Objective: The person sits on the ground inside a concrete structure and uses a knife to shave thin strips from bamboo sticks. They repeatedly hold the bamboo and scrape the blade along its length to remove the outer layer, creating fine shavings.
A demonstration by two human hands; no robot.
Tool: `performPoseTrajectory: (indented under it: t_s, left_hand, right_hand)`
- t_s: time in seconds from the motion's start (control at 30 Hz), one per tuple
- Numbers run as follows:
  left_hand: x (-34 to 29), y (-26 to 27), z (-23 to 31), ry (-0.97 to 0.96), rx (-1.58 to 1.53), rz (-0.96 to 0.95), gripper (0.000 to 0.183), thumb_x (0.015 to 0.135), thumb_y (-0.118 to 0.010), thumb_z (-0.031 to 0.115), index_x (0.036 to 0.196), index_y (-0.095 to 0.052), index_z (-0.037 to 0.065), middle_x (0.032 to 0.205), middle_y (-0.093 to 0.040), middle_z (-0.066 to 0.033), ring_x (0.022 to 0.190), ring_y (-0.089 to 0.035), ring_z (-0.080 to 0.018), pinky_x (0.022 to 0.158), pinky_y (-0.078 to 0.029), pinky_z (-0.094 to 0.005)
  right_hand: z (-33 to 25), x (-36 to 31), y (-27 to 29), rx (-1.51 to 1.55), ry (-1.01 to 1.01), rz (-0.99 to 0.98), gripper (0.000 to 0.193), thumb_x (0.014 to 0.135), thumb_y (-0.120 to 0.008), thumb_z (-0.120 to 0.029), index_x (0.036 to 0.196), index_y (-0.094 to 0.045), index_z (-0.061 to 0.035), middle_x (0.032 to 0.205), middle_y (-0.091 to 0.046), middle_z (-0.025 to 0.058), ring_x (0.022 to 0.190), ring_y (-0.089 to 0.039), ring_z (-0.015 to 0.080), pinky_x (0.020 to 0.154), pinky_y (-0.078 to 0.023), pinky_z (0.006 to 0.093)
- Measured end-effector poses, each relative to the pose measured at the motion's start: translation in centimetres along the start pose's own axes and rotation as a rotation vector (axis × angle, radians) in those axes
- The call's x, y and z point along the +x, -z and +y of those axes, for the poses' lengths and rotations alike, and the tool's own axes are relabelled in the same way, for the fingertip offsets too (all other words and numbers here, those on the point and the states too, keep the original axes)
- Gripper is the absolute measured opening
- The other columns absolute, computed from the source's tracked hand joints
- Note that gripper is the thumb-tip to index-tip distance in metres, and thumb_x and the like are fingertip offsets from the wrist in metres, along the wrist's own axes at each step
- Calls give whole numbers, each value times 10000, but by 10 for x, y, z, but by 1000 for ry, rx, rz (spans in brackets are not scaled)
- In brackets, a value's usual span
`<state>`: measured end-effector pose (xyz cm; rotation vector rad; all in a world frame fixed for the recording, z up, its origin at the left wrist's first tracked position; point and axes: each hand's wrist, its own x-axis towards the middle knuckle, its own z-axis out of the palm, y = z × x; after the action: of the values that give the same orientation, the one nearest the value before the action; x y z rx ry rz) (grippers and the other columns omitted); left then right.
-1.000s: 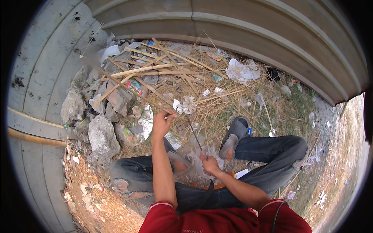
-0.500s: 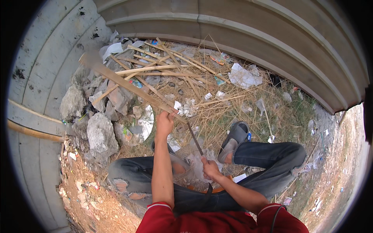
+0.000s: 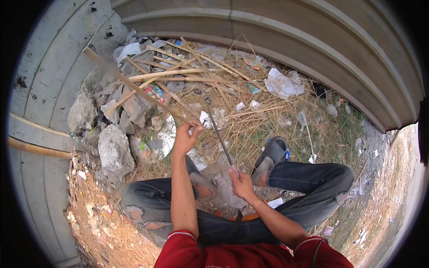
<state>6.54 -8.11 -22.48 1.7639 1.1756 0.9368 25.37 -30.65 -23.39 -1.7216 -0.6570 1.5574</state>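
Observation:
A long bamboo strip (image 3: 143,92) is pinched near its close end in my left hand (image 3: 185,137). From there it slants up and away to the far left, narrow edge showing, its far part partly blurred. My right hand (image 3: 242,184) grips a long knife (image 3: 220,137) with a thin dark blade pointing away from me. The blade stands right of the strip's near end, apart from it. My fingers cover the knife's handle. Both hands are above the ground between my bent legs.
Several split bamboo strips (image 3: 178,73) lie crossed beyond my hands. Grey rocks (image 3: 115,149) are piled at the left beside a pale panel wall (image 3: 40,94). A ribbed metal sheet (image 3: 286,33) closes off the far side. White plastic scraps (image 3: 283,85) and dry straw litter the ground.
The bamboo strip has turned from its broad face to its edge, and its near end has drawn back to my left fingers. The knife blade, earlier at the strip, now reaches past it uncovered.

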Motion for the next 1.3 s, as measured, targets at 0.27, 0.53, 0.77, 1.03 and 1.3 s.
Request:
performPoseTrajectory:
  t_s: [0.27,0.53,0.77,1.03,1.3]
  left_hand:
    - [34,-35,31,-153,-553,359,458,975,-640,416,746,-554,30,757,-627,-75,716,-593,-131,608,-432,-289]
    - [62,-62,49,-264,-685,913,582,1020,-440,568,651,-379,122,576,-321,34,490,-259,-96,490,-184,-279]
    - [59,-53,55,14,-819,1065,602,1021,-386,623,647,-328,156,557,-274,28,466,-252,-99,472,-188,-278]
    - [49,-46,47,-29,-765,1223,624,1022,-388,615,619,-305,146,538,-286,26,460,-248,-96,450,-179,-265]
    - [60,-62,49,-53,-723,1202,619,1024,-393,603,634,-318,127,551,-302,18,472,-280,-104,468,-195,-273]
  right_hand:
    - [22,0,-3,-85,-199,-85,571,964,-604,-525,698,-537,-25,534,-492,38,398,-528,162,383,-427,330]
    - [20,1,-5,-91,-114,-51,565,963,-606,-521,764,-562,6,555,-505,41,403,-530,165,399,-443,324]
    - [23,17,3,-135,-111,-6,617,987,-548,-536,734,-632,21,539,-569,104,451,-592,207,462,-467,353]
    - [2,-9,-9,-50,222,135,554,1009,-548,-486,747,-616,-2,540,-544,63,453,-533,143,463,-429,315]
    - [24,-1,-17,169,-218,8,477,1006,-579,-455,713,-492,-88,528,-435,-6,398,-456,116,385,-387,296]
